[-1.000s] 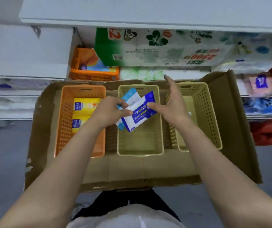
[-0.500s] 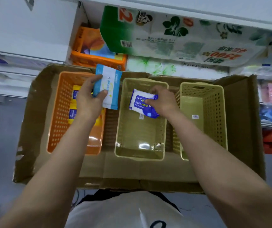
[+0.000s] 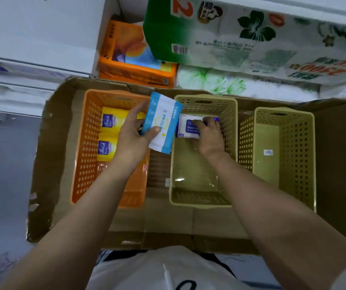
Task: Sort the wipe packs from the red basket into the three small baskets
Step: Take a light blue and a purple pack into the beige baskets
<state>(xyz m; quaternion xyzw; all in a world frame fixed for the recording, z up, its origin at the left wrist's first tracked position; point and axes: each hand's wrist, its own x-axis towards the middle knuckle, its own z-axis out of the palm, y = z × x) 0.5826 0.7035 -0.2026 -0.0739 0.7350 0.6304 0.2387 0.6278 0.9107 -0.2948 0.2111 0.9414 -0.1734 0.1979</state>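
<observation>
Three small baskets stand side by side in a cardboard box. The orange basket [image 3: 84,143] on the left holds two yellow wipe packs [image 3: 110,120]. My left hand [image 3: 132,139] grips a light blue and white wipe pack [image 3: 162,122] above the gap between the orange basket and the middle beige basket [image 3: 228,126]. My right hand [image 3: 209,137] is down inside the middle basket at its far end, fingers on a blue and white alcohol wipe pack [image 3: 186,128] that rests on the bottom. The right beige basket [image 3: 306,155] holds no packs. The red basket is out of view.
The cardboard box [image 3: 50,164] has raised flaps on all sides. Behind it, shelves carry an orange tissue pack [image 3: 130,59] and large bundles of paper rolls [image 3: 241,38]. Grey floor lies to the left.
My right hand has lowered the alcohol wipe pack to the far end of the middle basket's bottom. My left hand, with the light blue pack, has drifted slightly right toward the middle basket.
</observation>
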